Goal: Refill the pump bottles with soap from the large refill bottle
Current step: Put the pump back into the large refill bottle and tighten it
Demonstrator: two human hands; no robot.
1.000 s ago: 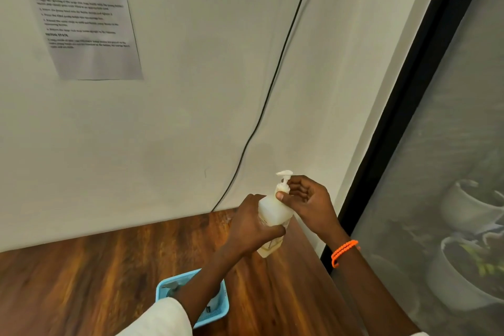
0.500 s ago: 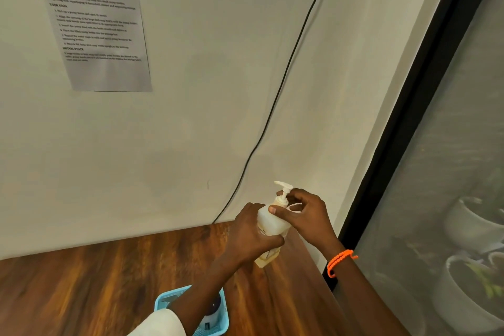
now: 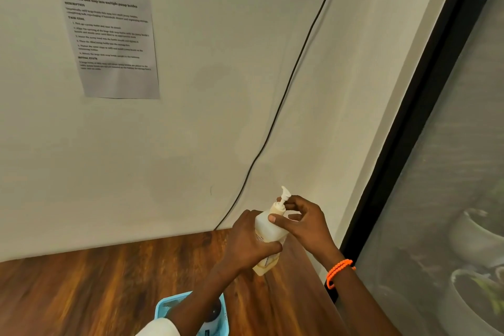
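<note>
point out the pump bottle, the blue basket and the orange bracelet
pump bottle (image 3: pixel 268 229): head view, on its white body between the hands
blue basket (image 3: pixel 163 308): head view, on its left rim
orange bracelet (image 3: pixel 338 267): head view, on the beads across the right wrist

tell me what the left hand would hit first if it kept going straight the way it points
The left hand points up and away, toward the wall behind the table. It already grips the pump bottle; beyond that the wall probably comes first, though depth is unclear.

Bare wooden tabletop (image 3: pixel 90 289) leftward, wall (image 3: pixel 191 144) close behind, blue basket (image 3: pixel 163 308) seemingly near the front edge.
</note>
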